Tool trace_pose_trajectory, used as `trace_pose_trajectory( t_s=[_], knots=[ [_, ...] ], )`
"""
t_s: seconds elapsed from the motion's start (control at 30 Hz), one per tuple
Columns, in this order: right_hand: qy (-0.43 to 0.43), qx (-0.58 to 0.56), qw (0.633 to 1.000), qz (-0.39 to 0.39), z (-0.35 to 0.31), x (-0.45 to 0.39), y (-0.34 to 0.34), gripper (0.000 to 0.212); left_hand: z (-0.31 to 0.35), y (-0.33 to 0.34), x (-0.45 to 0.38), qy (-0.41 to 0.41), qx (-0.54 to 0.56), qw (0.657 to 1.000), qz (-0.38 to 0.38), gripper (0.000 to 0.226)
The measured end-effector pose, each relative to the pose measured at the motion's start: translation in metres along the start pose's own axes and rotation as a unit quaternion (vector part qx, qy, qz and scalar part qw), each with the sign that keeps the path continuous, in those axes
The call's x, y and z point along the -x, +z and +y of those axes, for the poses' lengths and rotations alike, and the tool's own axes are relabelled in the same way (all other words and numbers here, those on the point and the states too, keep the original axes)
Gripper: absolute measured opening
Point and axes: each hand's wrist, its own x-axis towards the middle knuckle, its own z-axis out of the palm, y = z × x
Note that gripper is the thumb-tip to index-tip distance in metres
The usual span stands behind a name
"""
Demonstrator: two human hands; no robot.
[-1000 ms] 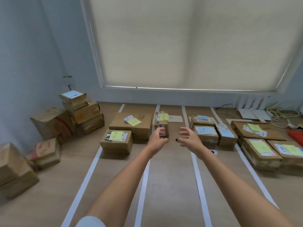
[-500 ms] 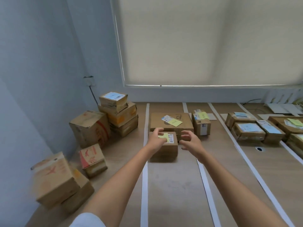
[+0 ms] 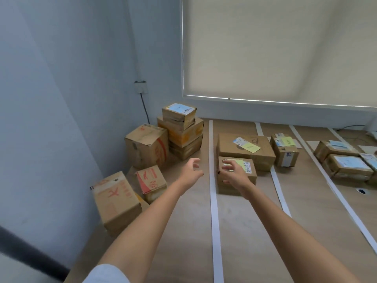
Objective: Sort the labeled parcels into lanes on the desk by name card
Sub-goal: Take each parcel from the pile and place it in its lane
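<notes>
- Head view shows me the small parcel (image 3: 237,174) with a yellow-green note on top, lying in the lane between the first two white tape strips (image 3: 213,201) on the desk (image 3: 255,231), touching the front of a larger flat parcel (image 3: 244,149)
- my right hand (image 3: 232,174) is over that small parcel with fingers spread and loose, gripping nothing; I cannot tell whether the fingertips touch the cardboard
- my left hand (image 3: 191,170) hangs above bare desk left of the first tape strip, fingers relaxed and slightly bent, holding nothing
- left of it sits the unsorted heap: a stack of parcels (image 3: 181,131) with a blue-labeled one on top, a tall box (image 3: 146,148) beside it, a red-printed box (image 3: 152,182), and a bigger box (image 3: 116,201) nearest me
- in the next lane stands an upright parcel (image 3: 284,149) with a yellow note, and further right lie more labeled parcels (image 3: 346,164)
- behind everything, a closed roller blind (image 3: 285,48) and a wall socket (image 3: 140,86) with a cable
</notes>
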Motion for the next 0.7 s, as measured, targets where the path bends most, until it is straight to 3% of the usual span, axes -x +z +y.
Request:
trace_pose_trajectory(
  t_s=[0.23, 0.37, 0.47, 0.57, 0.7],
  knots=[
    [-0.016, 0.006, 0.995, -0.1, -0.031, -0.017, 0.094, 0.048, -0.044, -0.101, 0.006, -0.045, -0.021, 0.991, 0.122, 0.049],
    [-0.022, 0.037, 0.986, -0.16, -0.038, -0.02, 0.167, 0.051, -0.078, -0.172, 0.023, -0.096, -0.092, 0.957, 0.257, 0.05],
    [-0.026, 0.08, 0.974, -0.213, -0.038, -0.019, 0.219, 0.057, -0.106, -0.212, 0.043, -0.143, -0.143, 0.93, 0.307, 0.055],
    [-0.03, 0.13, 0.957, -0.258, -0.031, -0.015, 0.258, 0.066, -0.137, -0.228, 0.062, -0.208, -0.131, 0.922, 0.299, 0.058],
    [-0.014, 0.18, 0.939, -0.292, -0.018, -0.011, 0.286, 0.063, -0.162, -0.205, 0.08, -0.282, 0.092, 0.926, 0.234, 0.051]
  ],
)
